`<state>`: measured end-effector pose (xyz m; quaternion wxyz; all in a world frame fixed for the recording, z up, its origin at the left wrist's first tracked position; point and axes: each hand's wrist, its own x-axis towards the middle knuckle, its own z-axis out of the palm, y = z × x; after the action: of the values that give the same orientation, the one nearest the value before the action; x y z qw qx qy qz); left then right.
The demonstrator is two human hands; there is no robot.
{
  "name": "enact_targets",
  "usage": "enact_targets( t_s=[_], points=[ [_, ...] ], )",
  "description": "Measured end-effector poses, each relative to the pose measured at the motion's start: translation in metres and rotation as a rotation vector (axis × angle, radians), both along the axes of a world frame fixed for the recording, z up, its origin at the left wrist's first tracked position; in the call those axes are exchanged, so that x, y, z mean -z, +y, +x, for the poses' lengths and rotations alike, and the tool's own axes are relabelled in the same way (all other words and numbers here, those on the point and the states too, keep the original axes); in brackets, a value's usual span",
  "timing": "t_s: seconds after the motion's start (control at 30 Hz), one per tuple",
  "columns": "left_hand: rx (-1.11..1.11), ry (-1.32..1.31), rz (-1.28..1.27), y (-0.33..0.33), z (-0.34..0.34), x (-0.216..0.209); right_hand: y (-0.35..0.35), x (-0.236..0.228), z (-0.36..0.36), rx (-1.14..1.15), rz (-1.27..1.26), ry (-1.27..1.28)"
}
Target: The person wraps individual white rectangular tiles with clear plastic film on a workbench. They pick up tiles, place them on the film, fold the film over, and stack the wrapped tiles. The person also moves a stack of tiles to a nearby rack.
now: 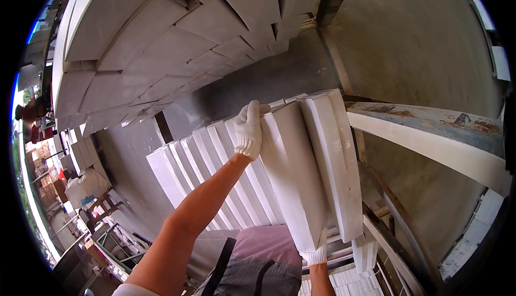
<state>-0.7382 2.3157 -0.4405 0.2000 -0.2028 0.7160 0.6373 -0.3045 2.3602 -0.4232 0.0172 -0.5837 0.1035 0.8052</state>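
A long white carton (293, 172) stands tilted between my two gloved hands, at the right part of a row of similar white cartons (215, 172). At its far upper end, my left hand (249, 127) is closed over the edge, in a white knitted glove. My right hand (317, 254), gloved too, holds the near lower end; its thumb lies along the carton's side and its other fingers are hidden. Just right of this carton, another white carton (336, 167) leans with a narrow dark gap between them.
A tall stack of white boxes (156, 38) rises at the far left. To the right, a rusty metal beam (430, 121) crosses beside the row. More white cartons (344, 282) lie low at the front right. Grey floor (129, 161) shows left of the row.
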Motion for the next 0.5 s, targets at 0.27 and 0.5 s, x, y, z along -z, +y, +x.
enact_targets(
  t_s=[0.27,0.5],
  points=[
    [0.019,0.016,-0.006,0.010,-0.004,-0.012,0.016,-0.007,-0.012,0.327,-0.251,0.050],
    [0.008,-0.035,-0.021,0.009,-0.012,-0.011,0.018,-0.007,-0.019,0.341,-0.268,0.039]
  ],
)
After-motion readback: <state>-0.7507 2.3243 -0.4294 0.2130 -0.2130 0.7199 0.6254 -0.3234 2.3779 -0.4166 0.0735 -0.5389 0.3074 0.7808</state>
